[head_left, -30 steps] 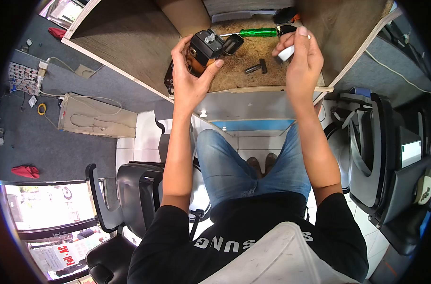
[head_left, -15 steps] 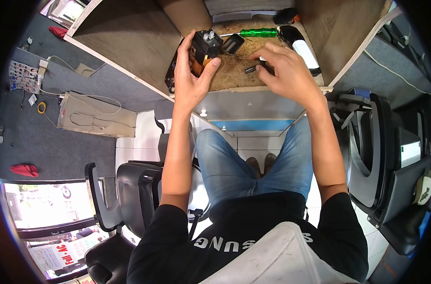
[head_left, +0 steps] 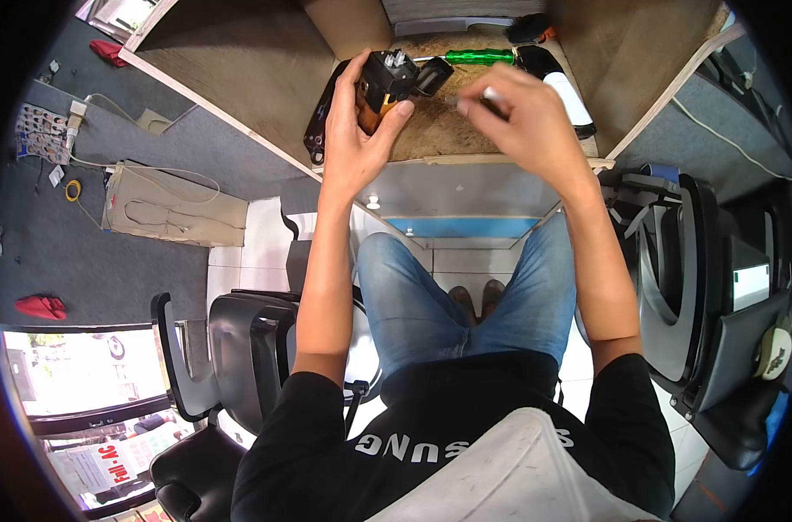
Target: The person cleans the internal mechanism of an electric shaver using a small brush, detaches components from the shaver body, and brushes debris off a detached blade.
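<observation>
My left hand (head_left: 357, 148) is wrapped round a black-and-orange device (head_left: 385, 85) with silvery parts on its top end. A black flap-like piece (head_left: 432, 78) stands out at the device's right side. To the right, my right hand (head_left: 526, 117) is closed in a pinch over the brown board, apart from the device. Motion smears its fingers and the small dark thing between them, which has a light part. Behind both hands lies a screwdriver (head_left: 480, 56) with a green handle, its shaft pointing left toward the device.
Wooden side walls enclose the brown work surface (head_left: 448, 139). A black-and-white object (head_left: 568, 103) lies at its right end, and a dark object (head_left: 322, 130) leans at the left. A cardboard box (head_left: 174, 204) and a black chair (head_left: 252, 357) stand to my left.
My right hand has lifted and turned slightly, and the small dark stick it holds is now blurred and mostly hidden. The left hand with the device has shifted slightly right in view.
</observation>
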